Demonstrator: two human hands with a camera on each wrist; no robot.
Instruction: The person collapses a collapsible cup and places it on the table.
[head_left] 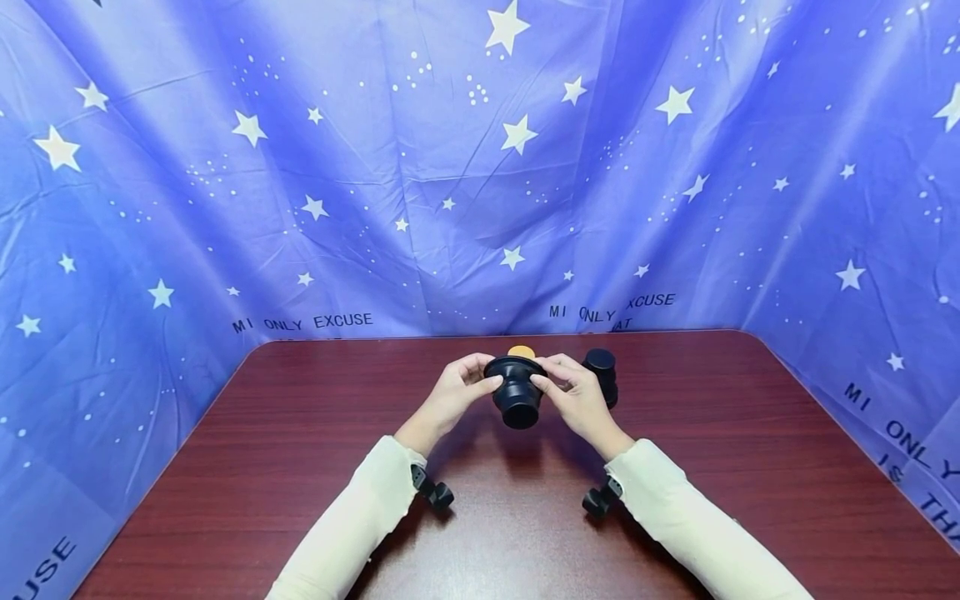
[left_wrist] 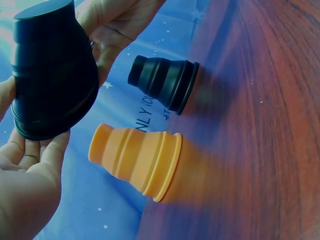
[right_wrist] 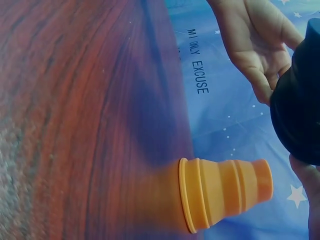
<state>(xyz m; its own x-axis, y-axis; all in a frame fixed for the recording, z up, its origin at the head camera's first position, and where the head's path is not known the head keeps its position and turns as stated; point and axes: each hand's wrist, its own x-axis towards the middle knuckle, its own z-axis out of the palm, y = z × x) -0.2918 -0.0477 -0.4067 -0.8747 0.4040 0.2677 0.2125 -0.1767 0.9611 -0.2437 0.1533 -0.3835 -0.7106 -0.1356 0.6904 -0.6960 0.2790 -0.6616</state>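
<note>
Pinching one held black cup (head_left: 517, 402) at its rim, the left grip (head_left: 452, 390) and right grip (head_left: 583, 402) support it tilted above the bench (head_left: 300, 417). Two cups stand rim-down beyond: one orange cup (left_wrist: 136, 160) and, to the right, a second black cup (left_wrist: 162, 82). The head view shows only the orange cup's top; the wrist views show its stepped wall. The left wrist view shows three cups.

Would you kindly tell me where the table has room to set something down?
The table is bare between the left sleeve and the left edge, between the right sleeve and the right edge, and between the two sleeves. The far middle is crowded: the left hand and right hand hold a black cup there, near an orange cup and another black cup.
</note>
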